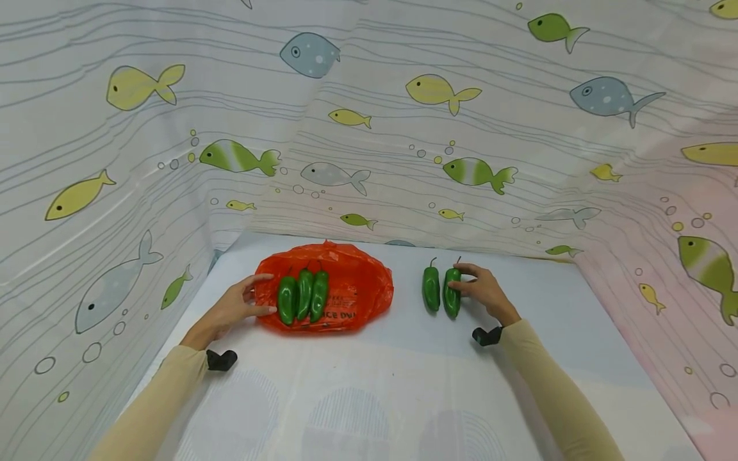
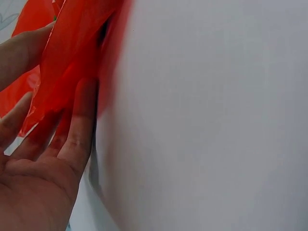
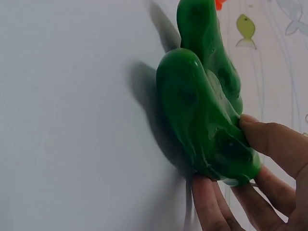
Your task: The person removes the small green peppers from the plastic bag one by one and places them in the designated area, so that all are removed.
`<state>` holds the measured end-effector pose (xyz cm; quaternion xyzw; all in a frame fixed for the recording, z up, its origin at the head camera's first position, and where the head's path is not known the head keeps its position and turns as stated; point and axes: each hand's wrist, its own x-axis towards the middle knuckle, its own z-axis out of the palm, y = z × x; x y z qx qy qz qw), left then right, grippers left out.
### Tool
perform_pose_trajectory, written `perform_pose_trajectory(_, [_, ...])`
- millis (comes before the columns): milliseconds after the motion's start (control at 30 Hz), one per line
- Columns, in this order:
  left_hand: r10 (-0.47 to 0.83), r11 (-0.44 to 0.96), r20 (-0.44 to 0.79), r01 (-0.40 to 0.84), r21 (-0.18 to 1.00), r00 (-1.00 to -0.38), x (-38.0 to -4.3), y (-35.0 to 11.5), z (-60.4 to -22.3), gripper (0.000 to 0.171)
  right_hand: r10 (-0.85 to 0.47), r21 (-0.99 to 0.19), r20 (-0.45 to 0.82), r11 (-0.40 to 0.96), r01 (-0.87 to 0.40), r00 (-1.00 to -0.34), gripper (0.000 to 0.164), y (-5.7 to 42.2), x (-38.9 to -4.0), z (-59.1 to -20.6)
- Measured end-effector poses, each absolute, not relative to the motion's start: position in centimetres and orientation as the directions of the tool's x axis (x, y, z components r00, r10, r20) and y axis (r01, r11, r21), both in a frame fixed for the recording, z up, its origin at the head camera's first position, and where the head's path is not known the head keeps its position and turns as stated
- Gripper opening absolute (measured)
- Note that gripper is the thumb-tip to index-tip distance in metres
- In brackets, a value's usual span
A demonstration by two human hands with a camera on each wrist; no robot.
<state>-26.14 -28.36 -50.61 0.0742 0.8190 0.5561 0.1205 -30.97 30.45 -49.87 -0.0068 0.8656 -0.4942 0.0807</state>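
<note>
Head view looks down; wrist views sit close at table (image 1: pixel 369 384) level.

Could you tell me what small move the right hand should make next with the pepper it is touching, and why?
Probably close the right hand on the near pepper and lift it toward the orange bag. Three peppers already lie on the bag, two lie apart on the table, and the left hand holds the bag's edge.

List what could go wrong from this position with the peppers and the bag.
The right hand grips the nearer pepper by one side only; glossy skin could slip from that grip and knock the neighbouring pepper. Three peppers lie loose on the orange bag; the left hand tugging its edge might roll them off.
</note>
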Motion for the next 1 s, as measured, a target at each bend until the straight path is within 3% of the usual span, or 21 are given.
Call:
perform_pose_trajectory(533, [0.234,0.409,-0.143,-0.036,0.912,-0.962,-26.18,-28.24,-50.36,0.083,-0.088,-0.877,-0.135,0.475,0.078,-0.987,0.069,30.5,-31.67,-49.96])
perform_pose_trajectory(1000, [0.241,0.394,-0.144,-0.039,0.918,-0.96,-26.0,-28.11,-50.23,0.083,-0.035,-0.836,-0.112,0.543,0.076,-0.993,0.065,30.57,-31.65,-49.45])
